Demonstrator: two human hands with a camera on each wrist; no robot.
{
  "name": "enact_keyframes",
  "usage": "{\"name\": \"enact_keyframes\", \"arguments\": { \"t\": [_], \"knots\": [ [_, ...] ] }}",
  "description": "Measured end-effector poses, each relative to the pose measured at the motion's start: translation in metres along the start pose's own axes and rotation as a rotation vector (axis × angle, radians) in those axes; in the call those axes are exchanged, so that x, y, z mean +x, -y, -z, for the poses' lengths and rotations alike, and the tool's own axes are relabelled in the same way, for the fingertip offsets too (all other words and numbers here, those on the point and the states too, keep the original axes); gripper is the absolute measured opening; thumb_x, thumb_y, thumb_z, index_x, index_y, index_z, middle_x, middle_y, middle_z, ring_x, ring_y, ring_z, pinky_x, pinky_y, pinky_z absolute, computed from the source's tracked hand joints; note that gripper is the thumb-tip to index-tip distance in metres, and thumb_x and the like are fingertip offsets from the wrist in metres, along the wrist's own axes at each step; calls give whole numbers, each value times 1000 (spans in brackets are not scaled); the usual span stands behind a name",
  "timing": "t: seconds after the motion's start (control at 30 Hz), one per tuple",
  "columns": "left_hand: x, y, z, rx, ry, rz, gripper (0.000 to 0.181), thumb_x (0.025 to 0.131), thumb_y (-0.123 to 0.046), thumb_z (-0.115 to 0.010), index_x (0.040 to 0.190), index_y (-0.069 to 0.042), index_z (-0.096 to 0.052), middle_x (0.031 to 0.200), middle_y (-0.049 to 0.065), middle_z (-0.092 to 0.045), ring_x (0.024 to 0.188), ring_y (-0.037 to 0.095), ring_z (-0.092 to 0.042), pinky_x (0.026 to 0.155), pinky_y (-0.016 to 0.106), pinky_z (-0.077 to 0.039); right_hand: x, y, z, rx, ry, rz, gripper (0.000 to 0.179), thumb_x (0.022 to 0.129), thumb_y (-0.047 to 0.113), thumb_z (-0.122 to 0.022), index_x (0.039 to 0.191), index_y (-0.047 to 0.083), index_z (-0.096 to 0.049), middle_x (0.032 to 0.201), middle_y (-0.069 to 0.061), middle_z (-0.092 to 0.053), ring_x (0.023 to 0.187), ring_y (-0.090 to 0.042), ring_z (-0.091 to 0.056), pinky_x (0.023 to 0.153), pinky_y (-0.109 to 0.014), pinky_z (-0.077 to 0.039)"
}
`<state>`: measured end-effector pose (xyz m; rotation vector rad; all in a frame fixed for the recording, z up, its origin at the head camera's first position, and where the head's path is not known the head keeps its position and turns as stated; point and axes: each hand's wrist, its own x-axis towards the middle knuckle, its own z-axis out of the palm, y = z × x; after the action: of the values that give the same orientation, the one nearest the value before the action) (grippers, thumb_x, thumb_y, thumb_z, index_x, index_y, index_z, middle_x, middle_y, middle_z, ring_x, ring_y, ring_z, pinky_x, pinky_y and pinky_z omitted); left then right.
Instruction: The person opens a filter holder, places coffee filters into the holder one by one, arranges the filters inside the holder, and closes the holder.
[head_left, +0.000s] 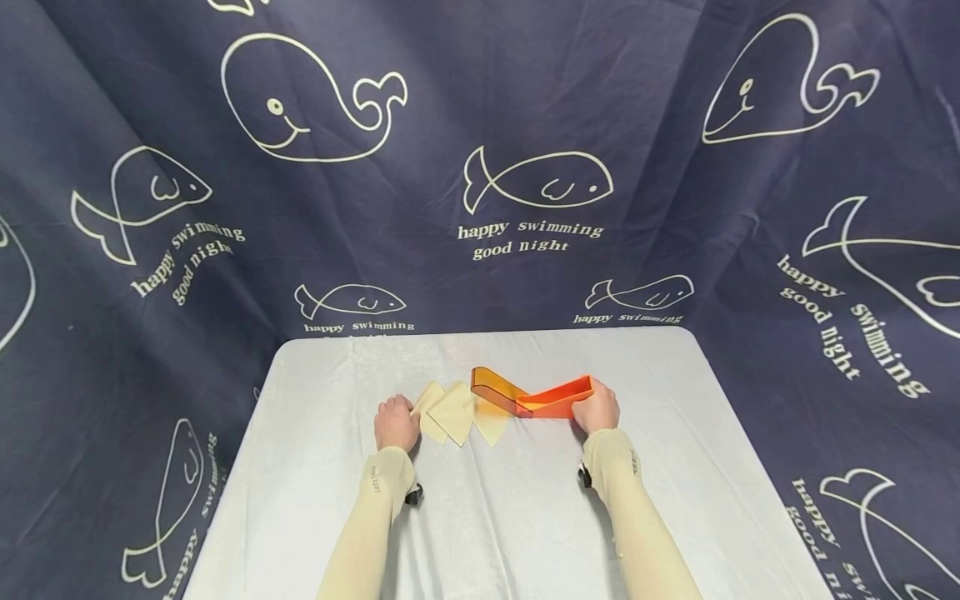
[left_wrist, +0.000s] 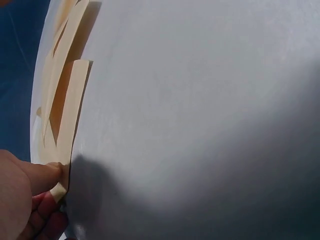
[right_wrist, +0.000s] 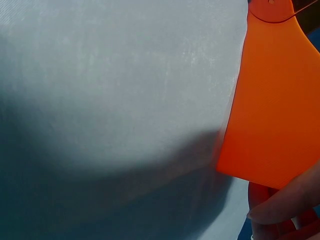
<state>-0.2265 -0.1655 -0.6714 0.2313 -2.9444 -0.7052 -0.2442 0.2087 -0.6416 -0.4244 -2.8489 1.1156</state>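
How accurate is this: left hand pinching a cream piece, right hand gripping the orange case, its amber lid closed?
One error: the amber lid is open, swung out from the orange case, as the head view shows. The left hand does pinch a cream piece, and the right hand grips the case.

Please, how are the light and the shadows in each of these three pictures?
Head view: fairly even light, only faint shadows on the white table; left wrist view: broad, soft-edged shadow at lower right, table edge looking bowed; right wrist view: darker shadow along the bottom, reaching the orange case.
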Motion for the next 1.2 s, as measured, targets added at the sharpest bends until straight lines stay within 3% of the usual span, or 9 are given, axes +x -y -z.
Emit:
{"name": "enact_keyframes", "arguments": {
  "t": [0.47,0.67,0.8,0.9,1.2],
  "knots": [
    [-4,0,-6,-55,-84,-71,19,86,-5,-75,87,-9,-56,84,10,-58,80,33,-55,73,49,-47,1,-2,-1,-16,10,16,40,80,-8,-58,119,-5,-67,115,-27,-71,107,-46,-67,99,-59,-52],
    [-2,3,-4,-109,-48,-66,17,90,-5,-71,89,-8,-54,82,9,-59,77,30,-57,72,48,-49,1,-2,0,-14,0,24,41,78,-8,-58,118,-6,-67,114,-28,-72,106,-46,-67,98,-59,-52],
    [-3,4,3,-194,-14,-44,5,96,-6,-67,97,-4,-63,87,11,-68,79,29,-65,74,48,-53,2,-1,0,-5,5,18,43,77,-9,-57,119,-5,-67,115,-27,-71,107,-45,-67,99,-59,-51],
    [-3,4,13,-259,-7,-37,5,99,-6,-64,101,-3,-68,89,12,-71,80,28,-66,76,48,-54,3,0,-1,-6,9,14,43,78,-10,-57,120,-5,-67,116,-27,-71,108,-44,-67,100,-59,-51],
    [-1,5,31,-376,-66,-79,9,101,-6,-62,104,-4,-70,90,9,-71,84,26,-69,76,42,-56,2,-1,-1,5,-15,27,43,76,-9,-56,117,-6,-68,113,-27,-72,105,-45,-68,98,-59,-52]
  ]
}}
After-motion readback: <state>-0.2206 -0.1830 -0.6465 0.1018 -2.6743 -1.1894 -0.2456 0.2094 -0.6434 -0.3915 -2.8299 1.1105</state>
